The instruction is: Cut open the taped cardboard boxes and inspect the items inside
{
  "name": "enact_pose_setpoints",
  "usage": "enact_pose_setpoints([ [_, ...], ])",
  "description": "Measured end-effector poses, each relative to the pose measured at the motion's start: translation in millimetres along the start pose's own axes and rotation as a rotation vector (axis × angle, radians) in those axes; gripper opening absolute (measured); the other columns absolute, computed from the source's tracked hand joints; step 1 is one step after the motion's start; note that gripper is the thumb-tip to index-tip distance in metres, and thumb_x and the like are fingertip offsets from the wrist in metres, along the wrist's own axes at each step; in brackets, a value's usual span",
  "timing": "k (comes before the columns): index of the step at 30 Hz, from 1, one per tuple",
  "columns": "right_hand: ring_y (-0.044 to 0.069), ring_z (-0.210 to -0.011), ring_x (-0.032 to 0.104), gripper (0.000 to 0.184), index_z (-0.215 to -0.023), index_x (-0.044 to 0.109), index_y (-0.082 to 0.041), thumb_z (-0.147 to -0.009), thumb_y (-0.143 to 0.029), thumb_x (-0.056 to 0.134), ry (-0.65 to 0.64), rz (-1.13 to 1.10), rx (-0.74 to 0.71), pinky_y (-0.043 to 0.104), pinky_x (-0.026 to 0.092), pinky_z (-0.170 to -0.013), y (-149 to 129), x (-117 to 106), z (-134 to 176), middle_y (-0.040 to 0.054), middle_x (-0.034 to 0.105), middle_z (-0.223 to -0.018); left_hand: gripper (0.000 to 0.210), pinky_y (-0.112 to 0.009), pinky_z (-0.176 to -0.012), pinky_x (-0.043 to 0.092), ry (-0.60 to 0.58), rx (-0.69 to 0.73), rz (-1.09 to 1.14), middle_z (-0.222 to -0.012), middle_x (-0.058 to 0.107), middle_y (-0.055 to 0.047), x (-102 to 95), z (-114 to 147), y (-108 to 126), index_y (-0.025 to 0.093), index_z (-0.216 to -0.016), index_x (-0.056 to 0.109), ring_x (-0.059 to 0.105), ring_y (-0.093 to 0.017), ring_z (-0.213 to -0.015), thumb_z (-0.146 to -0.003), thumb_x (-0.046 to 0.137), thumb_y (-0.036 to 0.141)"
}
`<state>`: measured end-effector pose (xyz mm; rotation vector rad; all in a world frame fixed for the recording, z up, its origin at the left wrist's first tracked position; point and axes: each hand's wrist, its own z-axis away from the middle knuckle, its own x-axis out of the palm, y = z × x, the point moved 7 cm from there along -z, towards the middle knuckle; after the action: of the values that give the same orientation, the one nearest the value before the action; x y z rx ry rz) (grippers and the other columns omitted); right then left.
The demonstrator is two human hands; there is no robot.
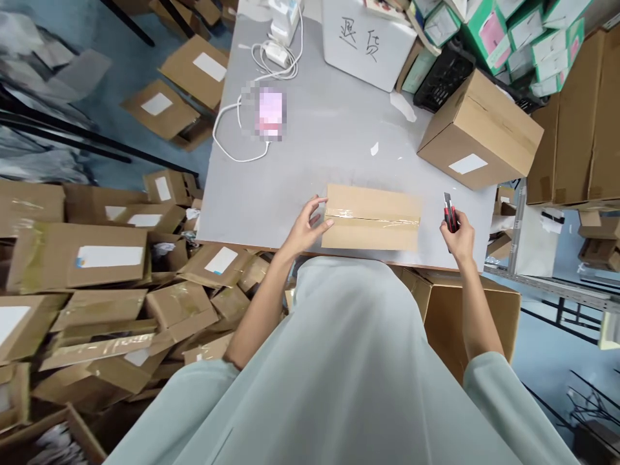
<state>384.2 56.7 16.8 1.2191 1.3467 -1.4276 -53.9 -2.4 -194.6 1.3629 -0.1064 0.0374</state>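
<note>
A long, narrow cardboard box (371, 234) lies near the table's front edge, with clear tape along its top seam. My left hand (307, 226) holds the box at its left end, thumb on the near side and fingers toward the far corner. To the right of the box, apart from it, my right hand (459, 237) is closed around a red and black box cutter (450, 216). The cutter's blade is out and points away from me. The box's flaps are closed, so its contents are hidden.
On the grey table (310, 155) are a larger carton (484, 132), a white bin (363, 42), a charger with white cable (278, 55) and a blurred device (270, 113). Many opened cartons (111, 255) pile up at left. An open carton (489, 310) stands below the table's right front.
</note>
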Motion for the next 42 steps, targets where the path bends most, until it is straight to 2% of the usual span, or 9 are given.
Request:
enact_pose_setpoints([
  [2, 0.03, -0.101, 0.079, 0.061, -0.149, 0.068, -0.016, -0.093, -0.04, 0.063, -0.062, 0.059, -0.166, 0.043, 0.061, -0.096, -46.5, -8.0, -2.1, 0.0146, 0.084, -0.122, 0.084, -0.063, -0.133, 0.042, -0.062, 0.03, -0.025, -0.187, 0.031, -0.02, -1.4, -1.6, 3.4, 0.03, -0.148, 0.064, 0.023, -0.04, -0.177, -0.088, 0.076, 0.087],
  [4, 0.031, -0.105, 0.08, 0.057, -0.15, 0.068, -0.018, -0.1, -0.043, 0.062, -0.152, 0.162, -0.315, 0.04, 0.061, -0.092, -96.5, -6.3, 1.5, 0.0144, 0.085, -0.126, 0.079, -0.064, -0.133, 0.041, -0.095, 0.054, -0.043, -0.186, 0.032, -0.02, -2.8, -1.6, 7.6, 0.029, -0.144, 0.068, 0.019, -0.04, -0.178, -0.09, 0.073, 0.087],
  [8, 0.027, -0.104, 0.08, 0.053, -0.156, 0.067, -0.021, -0.116, -0.052, 0.048, -0.369, 0.422, -0.589, 0.031, 0.052, -0.072, -188.5, 20.6, 20.2, 0.0127, 0.085, -0.126, 0.078, -0.065, -0.134, 0.04, -0.125, 0.081, -0.046, -0.186, 0.033, -0.018, -3.7, -0.6, 13.5, 0.028, -0.148, 0.068, 0.026, -0.04, -0.177, -0.095, 0.07, 0.085],
  [10, 0.025, -0.1, 0.079, 0.054, -0.161, 0.063, -0.022, -0.121, -0.049, 0.041, -0.473, 0.569, -0.708, 0.03, 0.044, -0.065, -222.1, 38.7, 30.6, 0.0121, 0.084, -0.122, 0.077, -0.063, -0.134, 0.042, -0.14, 0.087, -0.023, -0.185, 0.036, -0.018, -3.4, -0.9, 14.6, 0.027, -0.149, 0.068, 0.028, -0.04, -0.176, -0.096, 0.07, 0.082],
  [13, 0.022, -0.097, 0.075, 0.052, -0.167, 0.058, -0.024, -0.124, -0.038, 0.032, -0.581, 0.734, -0.829, 0.032, 0.037, -0.063, -254.7, 60.3, 40.6, 0.0116, 0.083, -0.12, 0.075, -0.06, -0.134, 0.043, -0.157, 0.092, 0.027, -0.184, 0.038, -0.017, -3.0, -2.4, 14.7, 0.026, -0.15, 0.068, 0.029, -0.039, -0.176, -0.097, 0.072, 0.078],
  [17, 0.02, -0.098, 0.07, 0.052, -0.171, 0.051, -0.026, -0.123, -0.023, 0.03, -0.649, 0.822, -0.882, 0.032, 0.038, -0.066, -276.6, 74.1, 44.4, 0.011, 0.08, -0.121, 0.072, -0.058, -0.135, 0.042, -0.17, 0.087, 0.082, -0.186, 0.036, -0.015, -2.0, -4.3, 12.1, 0.028, -0.151, 0.069, 0.032, -0.037, -0.175, -0.096, 0.074, 0.074],
  [24, 0.022, -0.102, 0.066, 0.056, -0.173, 0.046, -0.024, -0.12, -0.014, 0.032, -0.701, 0.898, -0.912, 0.032, 0.043, -0.072, -297.7, 82.6, 51.6, 0.0115, 0.079, -0.121, 0.071, -0.058, -0.137, 0.04, -0.165, 0.108, 0.128, -0.186, 0.036, -0.013, 0.0, -4.4, 6.3, 0.03, -0.152, 0.071, 0.034, -0.04, -0.173, -0.097, 0.075, 0.075],
  [29, 0.022, -0.099, 0.065, 0.063, -0.175, 0.044, -0.023, -0.116, -0.006, 0.03, -0.719, 0.946, -0.909, 0.033, 0.043, -0.071, -302.4, 80.0, 55.1, 0.011, 0.079, -0.118, 0.073, -0.059, -0.137, 0.039, -0.163, 0.11, 0.145, -0.185, 0.036, -0.015, 0.1, -5.1, 6.4, 0.028, -0.152, 0.072, 0.034, -0.04, -0.173, -0.097, 0.075, 0.076],
  [42, 0.026, -0.099, 0.061, 0.071, -0.178, 0.039, -0.021, -0.111, -0.001, 0.031, -0.72, 0.928, -0.886, 0.037, 0.043, -0.074, -311.7, 79.3, 64.0, 0.0136, 0.076, -0.115, 0.071, -0.061, -0.136, 0.04, -0.156, 0.125, 0.146, -0.184, 0.037, -0.014, 4.0, -8.0, 0.5, 0.029, -0.152, 0.071, 0.033, -0.041, -0.174, -0.097, 0.076, 0.073],
])
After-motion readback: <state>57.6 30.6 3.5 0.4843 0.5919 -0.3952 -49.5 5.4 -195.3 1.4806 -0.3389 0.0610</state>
